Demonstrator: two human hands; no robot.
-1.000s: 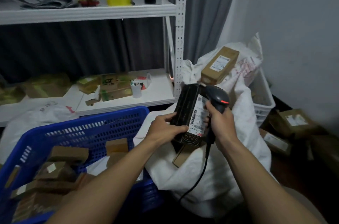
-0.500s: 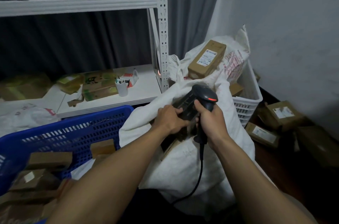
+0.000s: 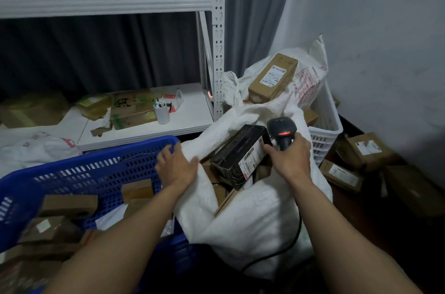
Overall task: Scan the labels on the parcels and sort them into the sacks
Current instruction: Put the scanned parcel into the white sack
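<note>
A black parcel (image 3: pixel 237 156) with a white barcode label lies inside the open mouth of a white sack (image 3: pixel 252 226), on top of brown boxes. My left hand (image 3: pixel 174 166) rests on the sack's left edge with fingers spread, holding nothing. My right hand (image 3: pixel 289 159) grips a black handheld scanner (image 3: pixel 281 131) with a red light, just right of the parcel. A second white sack (image 3: pixel 308 81) stands behind, with a brown labelled box (image 3: pixel 273 79) on top.
A blue plastic crate (image 3: pixel 96 166) with several brown parcels stands at the left. A white basket (image 3: pixel 325 125) holds the far sack. More brown boxes (image 3: pixel 366 149) lie on the floor at the right. A white shelf rack (image 3: pixel 218 36) stands behind, with a white cup (image 3: pixel 161 113).
The black parcel has left my hands and now lies in the white sack. My left hand has moved left onto the sack's edge. The scanner stays in my right hand.
</note>
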